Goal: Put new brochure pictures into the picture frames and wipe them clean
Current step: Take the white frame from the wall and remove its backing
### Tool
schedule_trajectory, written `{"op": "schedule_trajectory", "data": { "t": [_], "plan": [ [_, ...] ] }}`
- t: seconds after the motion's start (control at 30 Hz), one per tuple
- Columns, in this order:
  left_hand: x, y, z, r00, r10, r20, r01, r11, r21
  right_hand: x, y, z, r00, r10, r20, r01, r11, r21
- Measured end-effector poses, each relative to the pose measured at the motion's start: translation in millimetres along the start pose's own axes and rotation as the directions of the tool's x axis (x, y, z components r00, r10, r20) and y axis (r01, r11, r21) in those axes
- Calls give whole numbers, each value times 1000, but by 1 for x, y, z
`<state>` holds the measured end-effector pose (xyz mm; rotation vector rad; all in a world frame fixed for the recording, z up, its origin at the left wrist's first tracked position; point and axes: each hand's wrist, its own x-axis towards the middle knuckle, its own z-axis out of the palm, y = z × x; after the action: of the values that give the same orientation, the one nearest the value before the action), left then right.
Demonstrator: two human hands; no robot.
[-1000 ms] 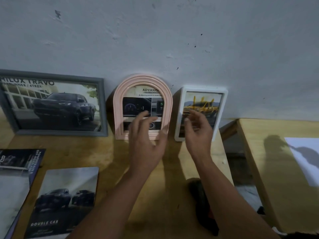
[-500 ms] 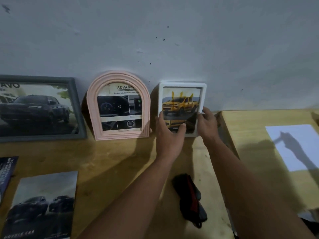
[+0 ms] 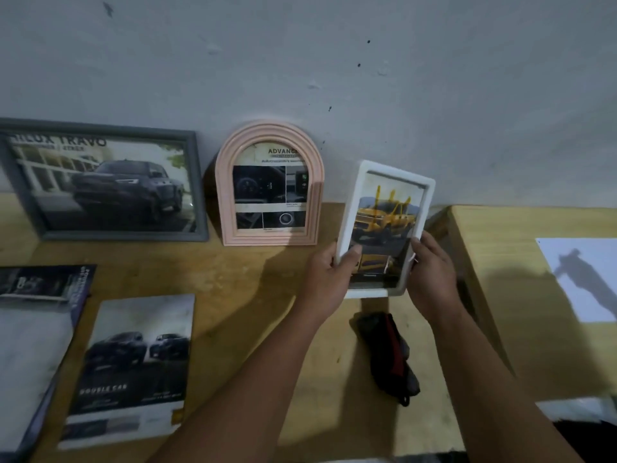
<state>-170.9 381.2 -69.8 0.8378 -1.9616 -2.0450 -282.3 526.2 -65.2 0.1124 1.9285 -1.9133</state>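
Two hands: left hand point(image 3: 329, 279) and right hand point(image 3: 430, 272) grip white frame point(image 3: 387, 225), centre right.
Fingers: curled round its lower side edges.
Long axis: upright, top tilted right.

White frame point(image 3: 384, 202) with yellow truck picture, tilted, gripped at lower edges by left hand point(image 3: 329, 279) and right hand point(image 3: 432, 275) above wooden table point(image 3: 260, 295); pink arched frame point(image 3: 270, 185) beside, against wall.
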Motion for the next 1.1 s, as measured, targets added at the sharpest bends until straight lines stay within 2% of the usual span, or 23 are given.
{"op": "schedule_trajectory", "data": {
  "t": [0.13, 0.2, 0.27, 0.3, 0.33, 0.4, 0.43, 0.53, 0.63, 0.77, 0.9, 1.03, 1.1],
  "plan": [
    [-34, 3, -49, 998, 57, -20, -58, 998, -26, -34, 16, 33, 990, 45, 135, -38, 998, -54],
    [-55, 4, -77, 995, 98, -12, -97, 993, 68, -49, 23, 49, 991, 57, 124, -51, 997, -53],
    [-76, 3, -104, 984, 177, 35, -180, 949, 259, -62, 29, 59, 996, 44, 72, -44, 999, 3],
    [-84, 0, -115, 968, 246, 57, -249, 887, 388, -67, 31, 61, 999, 28, 35, -29, 999, 29],
    [-91, -3, -125, 937, 338, 92, -333, 779, 531, -73, 32, 63, 1000, 8, -5, -8, 999, 41],
    [-96, -21, -138, 859, 463, 217, -445, 469, 762, -86, 33, 63, 997, -27, -75, 28, 999, 23],
    [-99, -30, -143, 841, 472, 264, -455, 352, 818, -92, 35, 62, 995, -40, -94, 40, 999, -4],
    [-104, -54, -152, 838, 387, 384, -482, 198, 853, -110, 39, 58, 990, -106, -87, 98, 990, -99],
    [-111, -77, -158, 800, 308, 516, -556, 55, 829, -118, 48, 52, 980, -193, -39, 179, 957, -227],
    [-121, -98, -168, 794, 244, 557, -582, 37, 812, -122, 65, 47, 963, -235, 128, 268, 852, -449],
    [-126, -119, -184, 766, 232, 599, -628, 70, 775, -121, 75, 57, 935, -181, 306, 351, 602, -718],
    [-125, -129, -201, 870, 224, 439, -478, 172, 861, -112, 82, 75, 933, -25, 360, 347, 333, -877],
    [-123, -135, -212, 913, 211, 348, -392, 226, 892, -105, 82, 81, 943, 37, 330, 308, 274, -911]
  ]
}}
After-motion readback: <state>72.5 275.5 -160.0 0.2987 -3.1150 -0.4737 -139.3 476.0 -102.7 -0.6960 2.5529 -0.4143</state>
